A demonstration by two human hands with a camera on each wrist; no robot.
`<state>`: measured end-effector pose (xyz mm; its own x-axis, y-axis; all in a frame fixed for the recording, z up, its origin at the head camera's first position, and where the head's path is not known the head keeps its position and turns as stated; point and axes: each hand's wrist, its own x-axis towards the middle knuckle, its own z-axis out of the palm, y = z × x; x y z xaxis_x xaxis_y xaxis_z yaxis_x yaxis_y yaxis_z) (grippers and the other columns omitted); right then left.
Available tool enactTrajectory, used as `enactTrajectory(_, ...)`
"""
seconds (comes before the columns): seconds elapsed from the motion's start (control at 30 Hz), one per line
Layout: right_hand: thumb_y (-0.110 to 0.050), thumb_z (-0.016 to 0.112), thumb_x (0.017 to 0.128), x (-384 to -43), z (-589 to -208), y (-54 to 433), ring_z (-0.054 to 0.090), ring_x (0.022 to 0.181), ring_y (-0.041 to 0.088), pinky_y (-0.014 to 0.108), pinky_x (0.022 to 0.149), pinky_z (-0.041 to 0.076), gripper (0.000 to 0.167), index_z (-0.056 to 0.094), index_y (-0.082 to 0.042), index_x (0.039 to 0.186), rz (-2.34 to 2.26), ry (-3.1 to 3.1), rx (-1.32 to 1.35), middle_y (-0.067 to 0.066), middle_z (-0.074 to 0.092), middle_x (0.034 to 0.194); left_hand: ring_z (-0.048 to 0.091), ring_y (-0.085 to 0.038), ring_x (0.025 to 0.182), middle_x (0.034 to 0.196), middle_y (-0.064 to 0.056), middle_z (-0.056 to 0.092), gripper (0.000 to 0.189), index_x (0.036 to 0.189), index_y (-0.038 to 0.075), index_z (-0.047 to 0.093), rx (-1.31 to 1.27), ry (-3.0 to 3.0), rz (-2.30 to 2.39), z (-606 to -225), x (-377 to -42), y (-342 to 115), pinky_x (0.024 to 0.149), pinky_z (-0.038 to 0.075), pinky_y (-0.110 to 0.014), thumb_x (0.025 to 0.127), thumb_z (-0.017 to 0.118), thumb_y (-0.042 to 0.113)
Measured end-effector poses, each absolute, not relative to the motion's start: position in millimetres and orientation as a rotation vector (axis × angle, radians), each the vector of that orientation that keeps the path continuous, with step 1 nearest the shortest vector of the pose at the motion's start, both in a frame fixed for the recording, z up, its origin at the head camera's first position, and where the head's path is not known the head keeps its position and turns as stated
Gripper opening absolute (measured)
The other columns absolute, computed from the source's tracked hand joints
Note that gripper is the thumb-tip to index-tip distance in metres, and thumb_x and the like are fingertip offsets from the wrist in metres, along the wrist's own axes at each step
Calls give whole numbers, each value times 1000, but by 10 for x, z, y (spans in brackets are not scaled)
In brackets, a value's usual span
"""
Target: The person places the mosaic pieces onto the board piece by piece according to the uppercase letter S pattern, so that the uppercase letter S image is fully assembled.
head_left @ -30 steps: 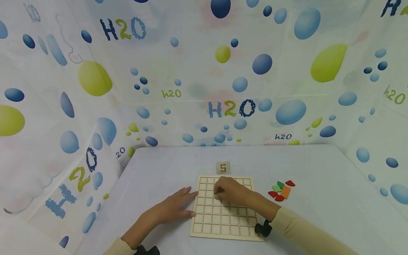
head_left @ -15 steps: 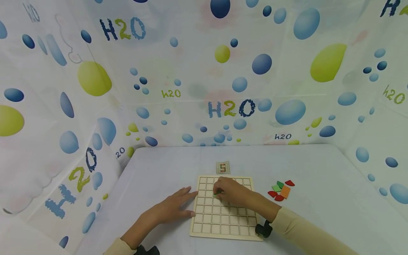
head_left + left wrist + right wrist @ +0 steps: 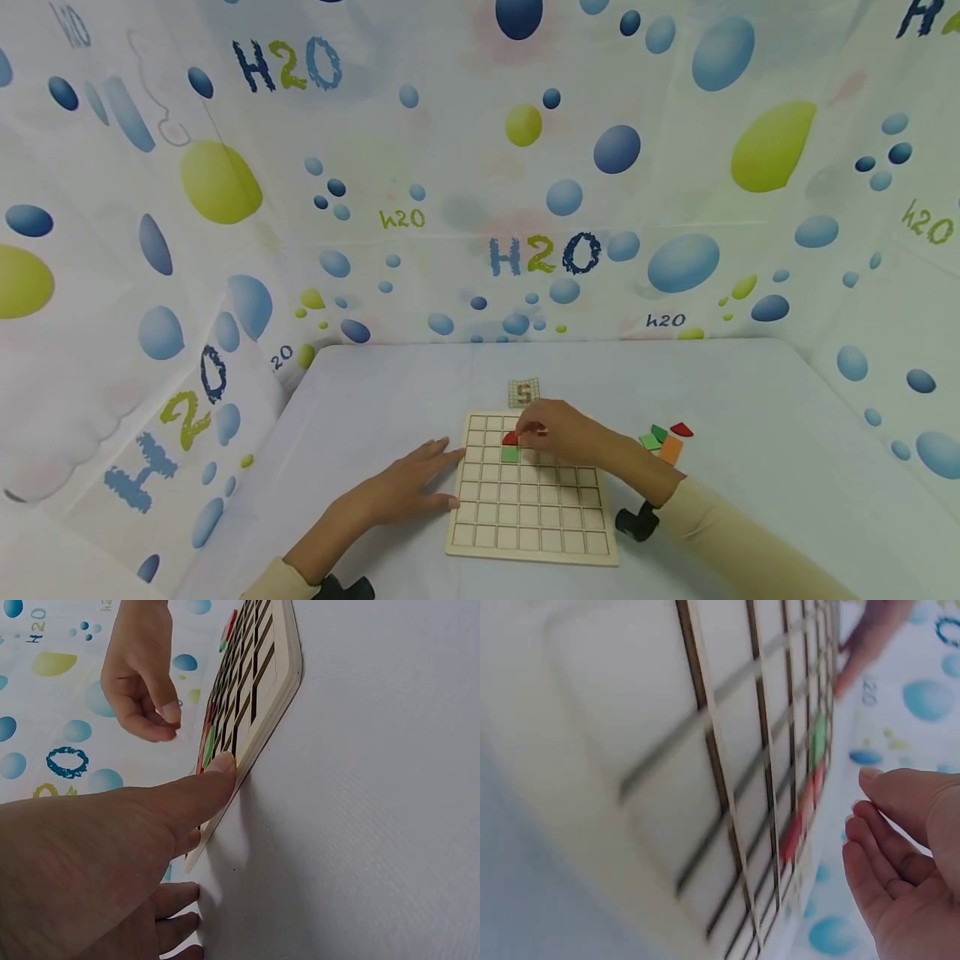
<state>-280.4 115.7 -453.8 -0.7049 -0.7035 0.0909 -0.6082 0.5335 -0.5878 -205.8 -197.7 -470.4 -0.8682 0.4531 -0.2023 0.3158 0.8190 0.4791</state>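
The board [image 3: 517, 493] lies beside the left hand [image 3: 408, 486], spread, thumb at its edge; the right hand [image 3: 562, 433], loosely curled, holding nothing, hides part of it; near its fingers sit a red piece [image 3: 511, 437] and green square [image 3: 510, 454].

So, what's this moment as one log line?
left hand: at board edge; right hand: above board, empty; green square: on board

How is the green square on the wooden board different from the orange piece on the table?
The orange piece looks bigger than the green square. The green square is on the wooden board, while the orange piece lies on the table beside loose green pieces. The green square lines up with the grid; the orange piece lies askew. Both look flat.
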Motion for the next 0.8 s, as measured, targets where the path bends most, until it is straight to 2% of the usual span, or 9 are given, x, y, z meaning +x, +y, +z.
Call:
enactTrajectory(0.17,-13,72,101,-2869,-4431,1488,64,104,17,40,94,59,18,73,-7,118,-951,2695,-986,1,68,110,28,-40,159,172,-17,30,77,162,24,45,588,2700,634,-4690,-2058,-1984,122,34,-65,96,73,53)
enactTrajectory(0.3,-15,74,101,-2923,-4411,1807,66,106,19,43,97,60,24,72,-5,122,-976,2802,-893,8,70,115,26,-40,160,172,-16,30,77,161,25,45,569,2699,640,-4670,-2055,-1988,122,33,-65,96,74,53)
enactTrajectory(0.53,-14,74,101,-2917,-4432,2389,68,112,31,51,101,58,31,69,0,128,-1050,2896,-674,18,69,124,26,-39,160,172,-16,30,78,161,25,45,580,2688,645,-4705,-2078,-1987,123,34,-64,95,74,54)
enactTrajectory(0.67,-17,74,100,-2873,-4505,2655,66,114,34,52,101,59,33,68,0,129,-999,2878,-500,18,69,125,27,-40,160,172,-17,30,77,161,25,45,587,2686,657,-4725,-2081,-1990,122,34,-65,96,74,54)
enactTrajectory(0.8,-15,76,97,-2819,-4566,2840,64,110,31,50,97,61,32,68,-1,124,-942,2831,-372,14,69,119,27,-40,159,172,-17,31,77,161,25,45,602,2693,659,-4719,-2071,-1995,122,34,-66,96,74,54)
